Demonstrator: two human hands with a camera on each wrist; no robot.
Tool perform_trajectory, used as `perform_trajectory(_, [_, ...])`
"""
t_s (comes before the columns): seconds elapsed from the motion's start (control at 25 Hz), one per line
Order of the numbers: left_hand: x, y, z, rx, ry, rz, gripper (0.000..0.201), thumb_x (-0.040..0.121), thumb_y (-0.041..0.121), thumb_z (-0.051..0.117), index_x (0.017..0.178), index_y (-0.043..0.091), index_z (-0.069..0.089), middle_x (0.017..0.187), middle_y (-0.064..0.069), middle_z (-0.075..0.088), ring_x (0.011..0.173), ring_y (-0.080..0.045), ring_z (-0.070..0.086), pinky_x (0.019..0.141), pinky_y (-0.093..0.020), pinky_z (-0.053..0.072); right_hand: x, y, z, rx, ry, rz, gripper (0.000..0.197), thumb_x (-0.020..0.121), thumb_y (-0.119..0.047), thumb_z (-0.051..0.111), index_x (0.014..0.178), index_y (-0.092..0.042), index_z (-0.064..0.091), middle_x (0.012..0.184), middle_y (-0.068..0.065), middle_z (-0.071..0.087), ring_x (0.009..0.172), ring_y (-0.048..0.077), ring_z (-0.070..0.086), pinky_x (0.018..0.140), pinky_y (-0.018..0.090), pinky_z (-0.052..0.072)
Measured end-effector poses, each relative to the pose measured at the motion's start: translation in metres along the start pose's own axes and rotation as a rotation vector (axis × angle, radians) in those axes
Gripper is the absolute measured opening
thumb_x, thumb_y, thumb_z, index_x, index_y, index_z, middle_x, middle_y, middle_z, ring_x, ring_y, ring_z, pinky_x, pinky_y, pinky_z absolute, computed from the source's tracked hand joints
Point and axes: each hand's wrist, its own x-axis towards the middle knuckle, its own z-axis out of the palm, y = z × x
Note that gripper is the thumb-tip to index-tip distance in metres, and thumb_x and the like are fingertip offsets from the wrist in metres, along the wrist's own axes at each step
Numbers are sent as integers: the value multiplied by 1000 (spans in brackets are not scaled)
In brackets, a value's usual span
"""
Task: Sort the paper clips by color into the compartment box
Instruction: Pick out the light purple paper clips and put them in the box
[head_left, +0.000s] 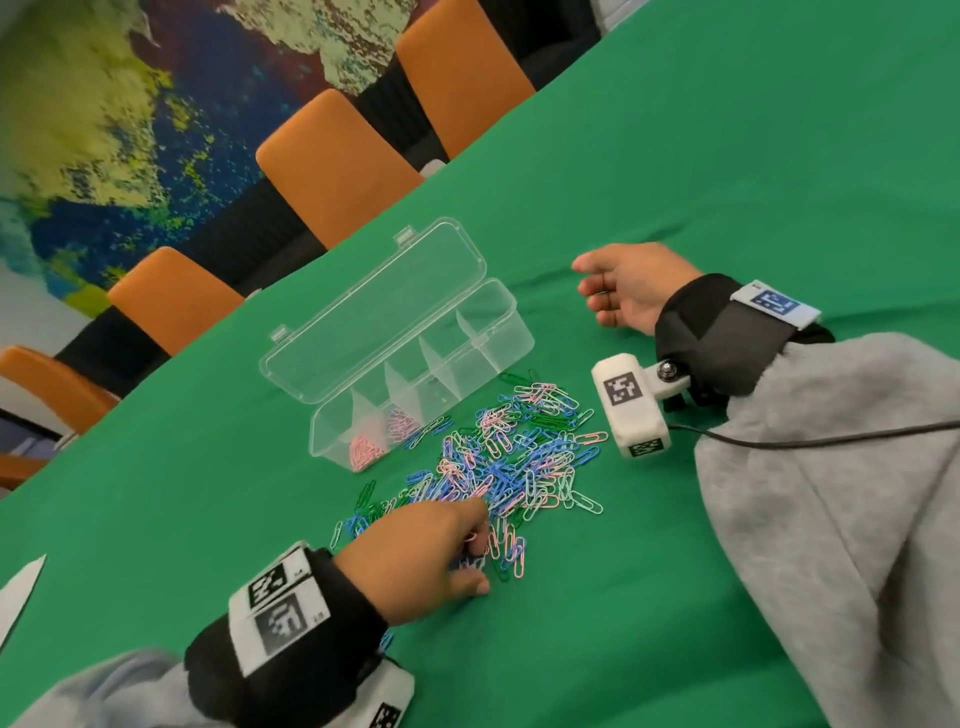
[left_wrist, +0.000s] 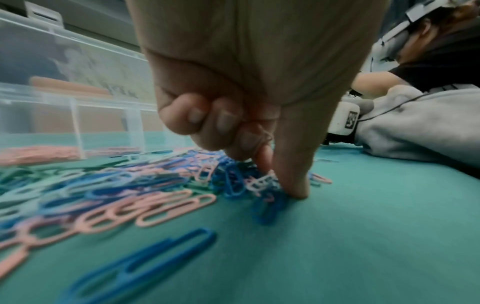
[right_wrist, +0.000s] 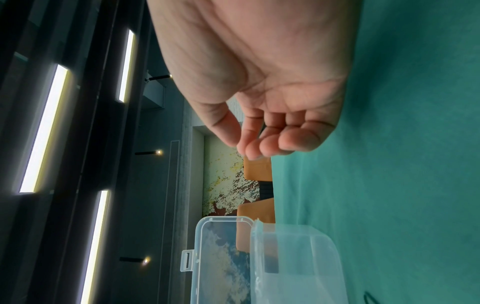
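Note:
A loose pile of pink, blue, green and white paper clips (head_left: 514, 452) lies on the green table in front of the clear compartment box (head_left: 514, 338), whose lid is folded back. Pink clips (head_left: 366, 449) fill the bottom of its two leftmost compartments. My left hand (head_left: 480, 556) is at the pile's near edge. In the left wrist view my left hand (left_wrist: 275, 181) pinches a pale pink clip (left_wrist: 262, 181) between thumb and index finger, and its curled fingers hold another thin clip (left_wrist: 259, 127). My right hand (head_left: 597, 296) rests right of the box, loosely curled and holding nothing; the right wrist view shows the same hand (right_wrist: 259, 144).
Orange chairs (head_left: 337, 171) line the table's far edge. A white sheet corner (head_left: 21, 587) lies at the left edge. A black cable (head_left: 831, 441) runs from the right wrist camera across the cloth. Bare green cloth spreads near and right of the pile.

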Motion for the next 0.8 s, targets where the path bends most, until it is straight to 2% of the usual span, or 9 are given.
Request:
perform_trajectory(0.08, [-4,-7,0,-24,-19,-18,26,84,36,65,88,27,41,69,12,44,60,0,36,61,-27,32,1,0,0,-10,3,11,10,92,-15,50,83,-17,55,64,1,49,49,11,41,40,16,36])
perform_trajectory(0.24, [-11,-12,-5,37,18,-34,15,89,27,56,94,28,42,69,15,41,60,3,34,55,-12,25,4,2,0,4,-2,33,12,93,-16,49,82,-18,55,63,0,48,46,11,40,40,17,35])
perform_trajectory(0.28, [-11,-10,-9,33,36,-26,13,90,26,55,97,28,44,68,15,40,60,4,34,54,-12,25,6,2,-1,-1,6,44,12,93,-17,48,82,-18,56,63,0,48,45,10,41,40,17,35])
perform_trajectory(0.4, [-7,9,-12,-3,80,-29,13,90,39,53,95,29,46,69,13,43,65,-2,41,60,-22,30,8,6,-3,19,3,66,13,93,-17,47,84,-17,56,62,0,48,45,11,42,39,14,37])
perform_trajectory(0.48, [0,17,-8,67,67,-91,25,89,50,49,89,25,48,79,8,54,78,-15,51,67,-28,36,10,6,-4,55,3,82,13,93,-16,47,84,-17,56,58,-1,50,41,10,44,39,13,37])
perform_trajectory(0.56, [5,16,-2,154,26,-169,40,90,58,43,87,19,49,82,-2,55,80,-24,52,66,-31,37,9,6,-5,76,-1,89,14,94,-16,46,84,-17,55,53,-2,50,38,9,45,40,13,38])
perform_trajectory(0.68, [6,6,-2,166,14,-202,46,88,63,40,85,17,46,80,-2,51,74,-23,47,63,-31,35,11,7,-6,89,2,87,14,94,-16,45,83,-16,54,51,-2,50,37,8,45,39,13,38])
perform_trajectory(0.8, [5,-1,0,68,2,-155,45,85,64,48,89,19,43,87,-3,56,80,-25,51,68,-33,40,10,8,-5,84,3,89,15,94,-16,45,83,-16,54,54,-2,50,39,8,45,39,14,39])
